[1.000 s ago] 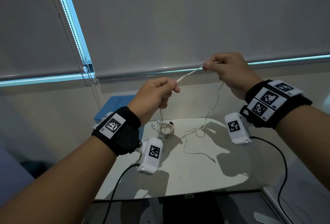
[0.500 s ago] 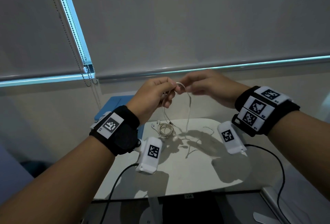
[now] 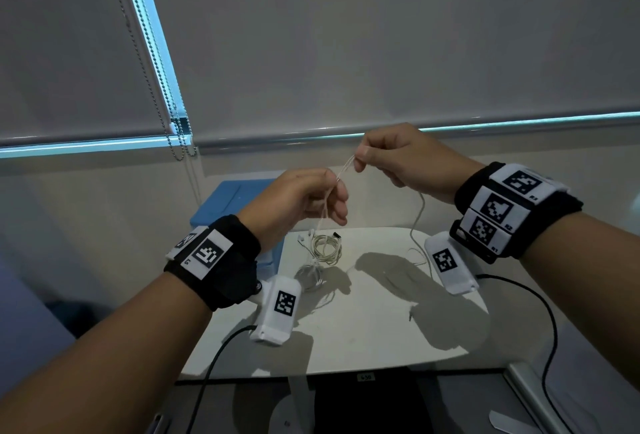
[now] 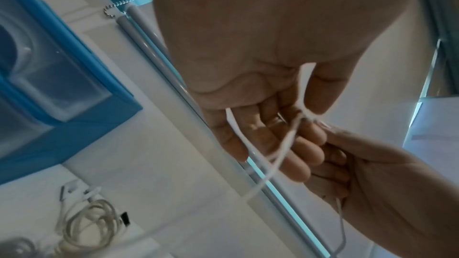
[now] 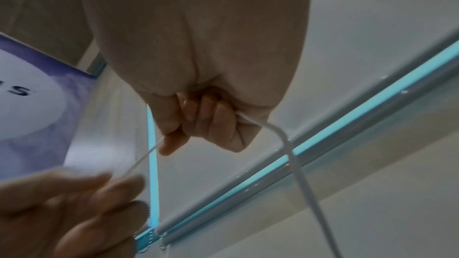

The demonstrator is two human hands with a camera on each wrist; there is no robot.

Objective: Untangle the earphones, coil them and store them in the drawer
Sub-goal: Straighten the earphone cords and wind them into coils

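Above the tabletop (image 3: 363,336): my left hand (image 3: 298,198) and right hand (image 3: 405,163), both pinching the white earphone cable (image 3: 341,170), drawn apart again after meeting half a second ago. One loop added; coiling continues. Far edge: a second, coiled set (image 3: 325,246); far-left corner: blue drawer unit (image 3: 228,201).

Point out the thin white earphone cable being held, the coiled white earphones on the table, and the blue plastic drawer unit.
Thin white earphone cable (image 3: 344,167), head view: stretch between the hands.
Coiled white earphones (image 3: 325,246), head view: on the coil's strands.
Blue plastic drawer unit (image 4: 74,50), left wrist view: blue frame.
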